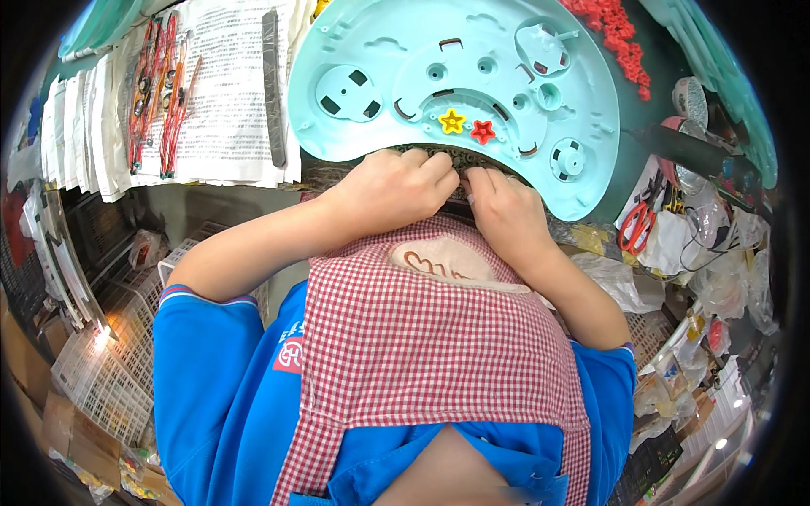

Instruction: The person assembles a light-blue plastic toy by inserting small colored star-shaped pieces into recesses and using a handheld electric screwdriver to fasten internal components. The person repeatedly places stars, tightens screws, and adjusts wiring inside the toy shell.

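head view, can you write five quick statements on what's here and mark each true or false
1. The yellow star sits left of the red star. True.
2. The left hand and right hand touch the stars. False: both are by the lower edge of the turquoise panel.
3. The red-handled scissors lie left of the panel. False: they lie to its right.
4. Red wires lie on printed sheets. True.
5. The apron is plain blue. False: it is red-and-white checked.
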Demonstrator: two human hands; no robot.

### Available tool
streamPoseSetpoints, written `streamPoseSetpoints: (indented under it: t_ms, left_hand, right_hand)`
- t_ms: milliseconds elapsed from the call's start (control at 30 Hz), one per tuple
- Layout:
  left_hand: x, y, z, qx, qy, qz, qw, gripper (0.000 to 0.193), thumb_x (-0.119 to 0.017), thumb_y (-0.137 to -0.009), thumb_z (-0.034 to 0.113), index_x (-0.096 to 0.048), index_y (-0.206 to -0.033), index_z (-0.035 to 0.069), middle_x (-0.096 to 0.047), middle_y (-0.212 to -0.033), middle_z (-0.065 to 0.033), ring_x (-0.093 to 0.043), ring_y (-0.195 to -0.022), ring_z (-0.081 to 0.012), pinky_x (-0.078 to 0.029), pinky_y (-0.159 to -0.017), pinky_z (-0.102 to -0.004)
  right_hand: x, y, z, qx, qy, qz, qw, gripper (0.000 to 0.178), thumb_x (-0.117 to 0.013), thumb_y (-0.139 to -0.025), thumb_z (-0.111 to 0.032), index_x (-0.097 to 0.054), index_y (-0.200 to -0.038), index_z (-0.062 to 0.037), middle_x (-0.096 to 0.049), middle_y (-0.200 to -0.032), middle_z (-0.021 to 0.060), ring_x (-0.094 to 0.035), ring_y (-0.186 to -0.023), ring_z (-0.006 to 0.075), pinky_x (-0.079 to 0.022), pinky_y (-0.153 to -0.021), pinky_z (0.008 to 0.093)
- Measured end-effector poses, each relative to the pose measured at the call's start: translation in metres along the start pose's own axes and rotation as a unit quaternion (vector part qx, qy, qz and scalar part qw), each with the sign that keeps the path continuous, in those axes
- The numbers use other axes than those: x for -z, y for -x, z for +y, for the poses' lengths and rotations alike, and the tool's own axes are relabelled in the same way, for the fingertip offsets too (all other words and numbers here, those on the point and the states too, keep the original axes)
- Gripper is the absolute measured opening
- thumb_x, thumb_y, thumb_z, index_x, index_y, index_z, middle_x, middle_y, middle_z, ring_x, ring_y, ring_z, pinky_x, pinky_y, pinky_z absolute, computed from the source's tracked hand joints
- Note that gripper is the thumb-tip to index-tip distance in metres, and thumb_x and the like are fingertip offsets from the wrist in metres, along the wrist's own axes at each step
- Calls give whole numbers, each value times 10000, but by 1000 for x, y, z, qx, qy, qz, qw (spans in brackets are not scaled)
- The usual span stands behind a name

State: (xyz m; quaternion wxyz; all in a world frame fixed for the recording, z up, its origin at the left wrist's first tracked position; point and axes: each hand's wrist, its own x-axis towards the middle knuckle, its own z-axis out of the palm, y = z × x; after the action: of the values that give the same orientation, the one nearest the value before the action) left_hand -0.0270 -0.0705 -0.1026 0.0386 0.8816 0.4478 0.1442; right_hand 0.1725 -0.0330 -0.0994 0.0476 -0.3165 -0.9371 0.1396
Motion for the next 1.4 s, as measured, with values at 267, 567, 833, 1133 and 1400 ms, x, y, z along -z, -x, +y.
streamPoseSetpoints:
  t_ms: [267,567,833,1133,1400]
  left_hand:
    - [35,-46,-47,96,171,4,981,77,-718,-782,153,-689,-812,89,-615,-927,-28,-621,-817,-226,-517,-691,-365]
    - [6,-68,-84,-32,158,-27,987,72,-705,-723,137,-698,-658,107,-579,-956,14,-554,-950,-174,-494,-769,-350]
    - [5,-70,-79,-23,126,-46,991,77,-702,-717,138,-701,-641,126,-570,-958,20,-543,-966,-171,-473,-799,-336]
    - [7,-68,-79,-2,148,-26,989,8,-735,-667,151,-737,-661,145,-581,-949,23,-555,-950,-184,-490,-806,-337]
    - [29,-54,-70,92,203,-12,975,108,-736,-773,169,-713,-833,82,-632,-1013,-19,-604,-930,-217,-500,-803,-368]
  right_hand:
    - [0,-1,1,-1,23,-38,999,49,-591,-786,-75,-544,-797,-71,-588,-678,63,-656,-580,191,-531,-486,306]
    - [5,-1,2,-14,14,-100,995,115,-587,-803,-64,-593,-917,-50,-609,-737,92,-648,-613,245,-535,-540,335]
    - [25,-5,1,42,-146,13,988,172,-654,-752,-37,-608,-917,-47,-637,-849,95,-661,-763,242,-544,-628,336]
    - [49,-51,58,26,-157,35,987,178,-696,-676,-8,-694,-825,-104,-647,-891,19,-607,-907,238,-486,-814,372]
    - [43,-64,67,45,-97,-20,994,55,-743,-735,-119,-705,-774,-123,-562,-1129,-20,-466,-1197,217,-257,-1057,460]
